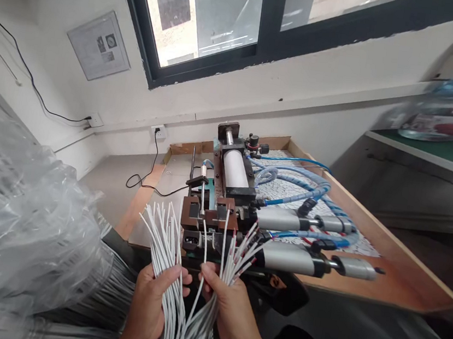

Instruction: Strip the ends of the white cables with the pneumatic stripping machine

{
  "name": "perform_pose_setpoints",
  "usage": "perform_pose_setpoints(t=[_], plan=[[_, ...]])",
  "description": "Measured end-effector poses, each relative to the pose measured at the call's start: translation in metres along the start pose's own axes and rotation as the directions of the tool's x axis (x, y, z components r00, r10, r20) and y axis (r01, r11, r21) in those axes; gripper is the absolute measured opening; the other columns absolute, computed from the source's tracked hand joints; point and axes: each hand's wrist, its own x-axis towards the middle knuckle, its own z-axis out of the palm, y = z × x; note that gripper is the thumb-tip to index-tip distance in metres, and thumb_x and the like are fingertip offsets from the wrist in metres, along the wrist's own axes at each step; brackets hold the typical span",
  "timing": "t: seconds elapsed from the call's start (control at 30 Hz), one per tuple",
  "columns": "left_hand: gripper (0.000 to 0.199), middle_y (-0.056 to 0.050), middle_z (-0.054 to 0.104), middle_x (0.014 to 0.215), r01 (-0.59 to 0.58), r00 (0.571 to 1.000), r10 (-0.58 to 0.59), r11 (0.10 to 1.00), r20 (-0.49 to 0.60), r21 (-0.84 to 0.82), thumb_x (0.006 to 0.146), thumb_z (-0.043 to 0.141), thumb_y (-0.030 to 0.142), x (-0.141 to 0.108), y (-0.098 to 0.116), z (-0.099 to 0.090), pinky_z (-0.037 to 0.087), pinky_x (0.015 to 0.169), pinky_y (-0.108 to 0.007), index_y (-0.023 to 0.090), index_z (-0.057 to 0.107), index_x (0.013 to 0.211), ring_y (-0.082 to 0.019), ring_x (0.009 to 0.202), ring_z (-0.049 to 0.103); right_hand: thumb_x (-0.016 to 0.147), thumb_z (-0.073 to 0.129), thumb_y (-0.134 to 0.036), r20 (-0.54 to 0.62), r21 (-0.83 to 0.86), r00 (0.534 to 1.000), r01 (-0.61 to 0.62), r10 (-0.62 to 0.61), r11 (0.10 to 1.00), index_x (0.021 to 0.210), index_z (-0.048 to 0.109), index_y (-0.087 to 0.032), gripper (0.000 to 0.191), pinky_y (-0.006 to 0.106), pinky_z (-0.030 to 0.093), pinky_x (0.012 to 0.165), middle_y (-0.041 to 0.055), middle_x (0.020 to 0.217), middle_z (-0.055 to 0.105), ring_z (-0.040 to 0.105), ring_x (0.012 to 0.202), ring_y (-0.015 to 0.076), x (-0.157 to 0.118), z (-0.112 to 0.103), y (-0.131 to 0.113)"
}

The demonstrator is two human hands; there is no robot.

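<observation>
Head view, nearest me: the left hand [148, 303] is closed round a bunch of white wires [168, 239], and the right hand [236, 311] grips a second bunch [234, 258], thumb and finger pinching one single wire [205, 249] that stands between the two. Lower down, the bunches run together. I can see red at several tips on the right, while those on the left look plain, so I judge the work partway through, with the plain-tipped ones left; I can't count either lot. Beside the left arm lie more wires [114, 274] under clear plastic [35, 212]. Just beyond the wire tips sits a machine [235, 170] with metal cylinders and blue hoses [315, 188], inside a low wooden frame [398, 248]. Farther back are the wall [303, 85] and a window [225, 10]
</observation>
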Motion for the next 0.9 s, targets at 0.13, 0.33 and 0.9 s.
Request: perform_pose_setpoints(t=[0.13, 0.33, 0.9], plan=[[0.017, -0.006, 0.065, 0.06, 0.007, 1.0, -0.007, 1.0, 0.004, 0.014, 0.058, 0.067, 0.017, 0.002, 0.001, 0.001, 0.049, 0.052, -0.027, 0.009, 0.06, 0.071, -0.017, 0.056, 0.061, 0.055, 0.071, -0.028, 0.04, 0.1, 0.997, -0.077, 0.073, 0.992, 0.061, 0.056, -0.01, 0.024, 0.018, 0.028, 0.044, -0.0028, 0.049, 0.049, 0.037, 0.044, 0.0046, 0.009, 0.002, -0.002], [0.016, -0.003, 0.063, 0.057, -0.009, 1.0, 0.008, 1.0, 0.026, 0.025, 0.057, 0.068, 0.016, 0.001, -0.001, 0.003, 0.047, 0.047, -0.023, 0.009, 0.06, 0.069, -0.014, 0.05, 0.058, 0.054, 0.071, -0.026, 0.118, 0.15, 0.983, -0.161, 0.144, 0.976, 0.059, 0.053, -0.011, 0.024, 0.017, 0.028, 0.041, -0.004, 0.048, 0.045, 0.037, 0.042, 0.0039, 0.014, 0.003, -0.005], [0.022, -0.002, 0.058, 0.055, 0.006, 0.999, -0.007, 1.0, -0.051, -0.016, 0.057, 0.068, 0.02, 0.0, -0.012, -0.001, 0.05, 0.052, -0.027, 0.009, 0.059, 0.074, -0.012, 0.052, 0.055, 0.06, 0.067, -0.036, 0.042, -0.144, 0.998, -0.034, 0.041, 0.989, 0.061, 0.058, -0.011, 0.026, 0.02, 0.034, 0.052, -0.0013, 0.052, 0.051, 0.042, 0.049, 0.0079, -0.016, -0.009, 0.0]])
